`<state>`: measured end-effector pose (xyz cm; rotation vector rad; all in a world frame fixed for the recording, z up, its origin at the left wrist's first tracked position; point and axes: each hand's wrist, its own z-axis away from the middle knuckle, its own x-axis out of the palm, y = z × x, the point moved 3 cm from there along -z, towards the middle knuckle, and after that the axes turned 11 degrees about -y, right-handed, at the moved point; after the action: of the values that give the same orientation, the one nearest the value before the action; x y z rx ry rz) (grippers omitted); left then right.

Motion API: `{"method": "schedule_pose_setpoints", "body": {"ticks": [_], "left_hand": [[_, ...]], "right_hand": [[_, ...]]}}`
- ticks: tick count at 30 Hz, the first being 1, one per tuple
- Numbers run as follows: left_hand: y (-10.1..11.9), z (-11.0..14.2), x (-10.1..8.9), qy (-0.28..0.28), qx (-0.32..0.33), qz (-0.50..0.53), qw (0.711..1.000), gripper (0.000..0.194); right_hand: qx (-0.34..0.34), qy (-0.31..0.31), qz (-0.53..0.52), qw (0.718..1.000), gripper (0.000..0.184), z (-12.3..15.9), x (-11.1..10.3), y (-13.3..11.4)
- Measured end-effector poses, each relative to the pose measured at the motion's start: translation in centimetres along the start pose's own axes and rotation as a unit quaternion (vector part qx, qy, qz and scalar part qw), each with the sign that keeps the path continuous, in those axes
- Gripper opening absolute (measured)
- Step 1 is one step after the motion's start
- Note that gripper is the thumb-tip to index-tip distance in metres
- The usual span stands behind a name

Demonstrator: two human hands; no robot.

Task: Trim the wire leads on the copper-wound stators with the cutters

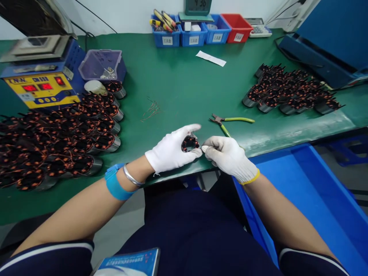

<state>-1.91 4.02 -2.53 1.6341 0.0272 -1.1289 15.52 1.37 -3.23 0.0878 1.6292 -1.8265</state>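
Note:
My left hand [175, 150], in a white glove, is wrapped round a small motor stator [189, 143] with copper windings and a dark core. Its round opening faces up toward me, just over the table's front edge. Close to the stator's right side, my gloved right hand [228, 155] is closed in a pinch. What its fingertips grip is too small to make out, perhaps a wire end. Just beyond the right hand lie cutting pliers [220, 120] with green handles, their jaws apart, one handle partly hidden by that hand.
Many wound stators [57, 138] crowd the left of the green table [172, 84]; another group [287, 90] stands at right. Wire scraps [152, 110] and a paper strip [211, 58] lie mid-table. Blue bins [166, 40] and a red bin [238, 30] line the back. A blue tray [299, 184] sits lower right.

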Motion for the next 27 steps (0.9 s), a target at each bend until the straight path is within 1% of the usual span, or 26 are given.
{"method": "schedule_pose_setpoints", "body": {"ticks": [2, 4, 8, 11, 13, 15, 17, 20, 21, 22, 24, 25, 26, 27], "left_hand": [[0.4, -0.1, 0.2, -0.002, 0.013, -0.051, 0.999, 0.038], [0.6, -0.2, 0.5, 0.003, 0.035, -0.087, 0.996, 0.023], [0.5, -0.5, 1.1, 0.030, 0.073, -0.111, 0.991, 0.015], [0.4, -0.6, 1.4, 0.050, 0.101, -0.119, 0.987, 0.013], [0.3, -0.6, 1.6, 0.059, 0.118, -0.120, 0.984, 0.011], [0.2, -0.7, 1.7, 0.065, 0.134, -0.119, 0.982, 0.011], [0.2, -0.7, 1.7, 0.075, 0.151, -0.119, 0.978, 0.012], [0.3, -0.7, 1.6, 0.086, 0.166, -0.121, 0.975, 0.012], [0.3, -0.7, 1.6, 0.086, 0.167, -0.121, 0.975, 0.012], [0.4, -0.7, 1.6, 0.083, 0.167, -0.120, 0.975, 0.012], [0.5, -0.8, 1.5, 0.077, 0.168, -0.118, 0.976, 0.010], [0.5, -0.7, 1.5, 0.075, 0.169, -0.119, 0.976, 0.009], [0.5, -0.7, 1.4, 0.075, 0.169, -0.120, 0.975, 0.008], [0.6, -0.7, 1.4, 0.077, 0.167, -0.122, 0.975, 0.007]], "right_hand": [[0.018, -0.003, -0.060, 0.998, 0.019, 0.3, 0.1, 0.0], [0.037, -0.013, -0.108, 0.993, 0.019, 0.5, 0.3, 0.0], [0.063, -0.025, -0.186, 0.980, 0.019, 0.5, 0.3, 0.0], [0.079, -0.033, -0.242, 0.966, 0.018, 0.1, -0.2, -0.1], [0.100, -0.029, -0.254, 0.962, 0.015, 0.1, -0.7, 0.1], [0.123, -0.025, -0.229, 0.965, 0.013, 0.4, -1.3, 0.4], [0.131, -0.042, -0.154, 0.978, 0.016, 1.0, -1.9, 0.6], [0.092, -0.099, 0.011, 0.991, 0.022, 1.6, -2.7, 0.5], [0.074, -0.094, 0.053, 0.991, 0.022, 1.5, -3.1, 0.3], [0.060, -0.072, 0.078, 0.993, 0.020, 1.3, -3.5, 0.1], [0.050, -0.035, 0.070, 0.996, 0.023, 0.2, -4.3, -0.6], [0.059, -0.048, 0.040, 0.996, 0.024, -0.5, -4.3, -0.8], [0.073, -0.090, -0.003, 0.993, 0.022, -1.3, -4.1, -1.0], [0.092, -0.148, -0.052, 0.983, 0.020, -2.1, -3.6, -1.1]]}}
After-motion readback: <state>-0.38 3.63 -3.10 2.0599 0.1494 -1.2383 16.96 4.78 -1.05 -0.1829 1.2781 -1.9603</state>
